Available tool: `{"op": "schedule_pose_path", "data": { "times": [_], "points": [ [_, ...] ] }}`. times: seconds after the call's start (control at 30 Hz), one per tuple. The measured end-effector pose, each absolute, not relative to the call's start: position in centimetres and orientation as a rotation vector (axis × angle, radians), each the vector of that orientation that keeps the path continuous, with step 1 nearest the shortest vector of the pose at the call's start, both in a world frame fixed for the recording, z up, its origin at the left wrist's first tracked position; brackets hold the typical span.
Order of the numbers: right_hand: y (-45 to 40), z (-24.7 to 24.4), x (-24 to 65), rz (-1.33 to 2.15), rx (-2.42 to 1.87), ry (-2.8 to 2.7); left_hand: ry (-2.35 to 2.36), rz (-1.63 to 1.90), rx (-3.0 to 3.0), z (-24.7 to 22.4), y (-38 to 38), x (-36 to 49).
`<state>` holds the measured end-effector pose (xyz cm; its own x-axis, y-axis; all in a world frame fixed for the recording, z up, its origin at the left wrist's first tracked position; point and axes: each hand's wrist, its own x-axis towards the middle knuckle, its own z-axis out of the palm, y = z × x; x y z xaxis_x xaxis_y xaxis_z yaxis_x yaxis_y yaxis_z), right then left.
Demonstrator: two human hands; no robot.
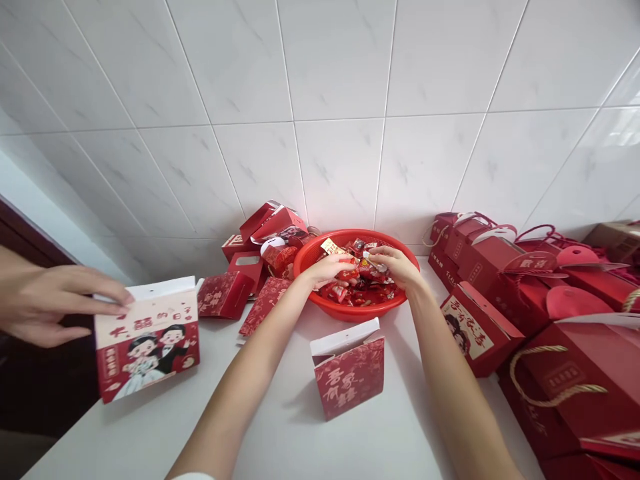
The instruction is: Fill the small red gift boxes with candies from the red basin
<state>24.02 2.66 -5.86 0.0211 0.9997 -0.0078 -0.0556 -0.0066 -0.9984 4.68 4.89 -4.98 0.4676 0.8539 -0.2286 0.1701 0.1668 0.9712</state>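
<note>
A red plastic basket (345,312) holds a heap of wrapped candies (367,293), mostly in red wrappers. Both my hands are inside its rim. My left hand (329,269) is closed around red-wrapped candy, its fingertips partly lost among the sweets. With thumb and fingers together, my right hand (396,263) grips a small wrapped candy that has a whitish end. Between my forearms a red paper gift box (350,380) with pale lettering stands upright on the white table (275,433), its top flap open.
From the left, another person's hand (65,300) holds a gift box (150,347) printed with a cartoon couple. Several red boxes (225,293) lie left of the basket. Red boxes with rope handles (560,380) crowd the right side. A tiled wall (340,167) rises behind.
</note>
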Motion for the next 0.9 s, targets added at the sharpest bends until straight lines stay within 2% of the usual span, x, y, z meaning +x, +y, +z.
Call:
{"op": "schedule_pose_path", "data": {
  "times": [0.27,0.5,0.7,0.8,0.9],
  "points": [
    [2.5,-6.1,24.4,1.302,-1.101,-1.087,1.014,0.623,1.355,-5.4,5.3,4.6],
    [1.7,-5.6,23.8,1.352,-1.023,-1.042,0.993,0.931,1.579,-6.2,6.3,4.7],
    [1.5,-5.6,23.7,1.412,-0.911,-1.088,0.892,0.922,1.575,-5.7,5.8,6.2],
    [1.9,-6.0,23.8,1.323,-0.903,-1.017,0.917,0.875,1.603,-5.6,6.0,6.9],
    [2.4,-6.3,23.9,1.203,-0.921,-0.855,1.043,0.765,1.895,-5.8,6.5,7.3]
  ]
}}
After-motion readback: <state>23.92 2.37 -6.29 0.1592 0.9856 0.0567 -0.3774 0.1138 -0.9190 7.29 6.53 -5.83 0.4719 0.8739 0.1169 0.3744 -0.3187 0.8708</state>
